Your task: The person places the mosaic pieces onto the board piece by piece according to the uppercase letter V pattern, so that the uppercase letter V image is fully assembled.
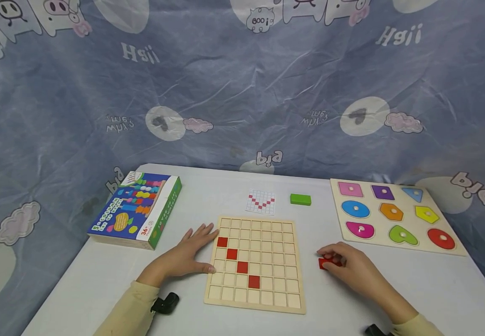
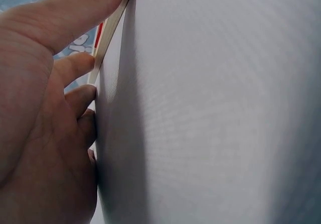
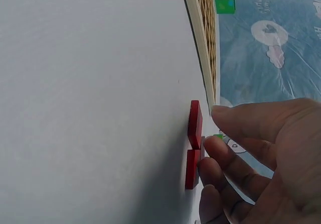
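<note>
A pale wooden grid board (image 1: 276, 256) lies on the white table, with several red square tiles (image 1: 242, 267) set in its cells along a diagonal that runs down to the right. My left hand (image 1: 187, 256) lies spread at the board's left side, thumb and index fingertip at its edge. Right of the board, my right hand (image 1: 351, 268) is over loose red tiles (image 1: 323, 264). Two red tiles (image 3: 193, 126) show close up in the right wrist view; fingertips are right at them, while the thumb stands apart from the fingers.
Behind the board lie a small card (image 1: 261, 202) with a red V pattern on a grid and a green block (image 1: 300, 199). At back right is a shape puzzle board (image 1: 378, 226); at left, a colourful toy box (image 1: 129, 210). A patterned blue cloth (image 1: 242, 93) hangs behind.
</note>
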Action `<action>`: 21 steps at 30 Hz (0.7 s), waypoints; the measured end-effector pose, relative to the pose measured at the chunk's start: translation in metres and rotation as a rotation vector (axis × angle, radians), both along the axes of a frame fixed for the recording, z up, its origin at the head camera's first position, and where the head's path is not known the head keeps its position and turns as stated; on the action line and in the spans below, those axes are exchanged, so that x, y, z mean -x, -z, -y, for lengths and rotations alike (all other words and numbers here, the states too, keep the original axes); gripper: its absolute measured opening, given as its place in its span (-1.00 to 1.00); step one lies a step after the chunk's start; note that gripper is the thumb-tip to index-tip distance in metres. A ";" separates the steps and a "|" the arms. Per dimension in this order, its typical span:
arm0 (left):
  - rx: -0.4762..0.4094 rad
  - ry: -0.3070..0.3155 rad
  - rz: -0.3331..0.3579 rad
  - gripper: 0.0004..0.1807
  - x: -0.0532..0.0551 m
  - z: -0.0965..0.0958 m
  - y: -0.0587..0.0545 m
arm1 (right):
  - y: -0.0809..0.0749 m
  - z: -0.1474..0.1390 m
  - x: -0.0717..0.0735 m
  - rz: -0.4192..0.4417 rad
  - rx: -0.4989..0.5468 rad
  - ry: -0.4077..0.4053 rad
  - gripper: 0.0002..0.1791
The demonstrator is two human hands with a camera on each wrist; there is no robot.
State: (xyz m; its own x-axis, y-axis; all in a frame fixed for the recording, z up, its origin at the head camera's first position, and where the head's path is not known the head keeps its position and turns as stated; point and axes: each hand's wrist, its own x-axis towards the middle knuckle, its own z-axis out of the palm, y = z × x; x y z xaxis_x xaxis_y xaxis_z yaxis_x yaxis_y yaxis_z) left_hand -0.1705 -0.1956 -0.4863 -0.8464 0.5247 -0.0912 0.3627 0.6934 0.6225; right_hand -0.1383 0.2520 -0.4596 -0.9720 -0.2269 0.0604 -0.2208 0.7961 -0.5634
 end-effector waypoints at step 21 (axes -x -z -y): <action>0.008 -0.004 -0.007 0.13 0.000 0.000 0.000 | 0.006 0.010 0.000 0.064 0.008 -0.032 -0.69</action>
State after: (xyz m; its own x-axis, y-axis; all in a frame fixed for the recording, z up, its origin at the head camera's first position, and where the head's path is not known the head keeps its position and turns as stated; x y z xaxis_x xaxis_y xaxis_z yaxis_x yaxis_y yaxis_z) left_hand -0.1702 -0.1951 -0.4860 -0.8491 0.5206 -0.0897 0.3643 0.6999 0.6143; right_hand -0.1384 0.2417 -0.4655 -0.9662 -0.2580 -0.0001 -0.2093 0.7843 -0.5839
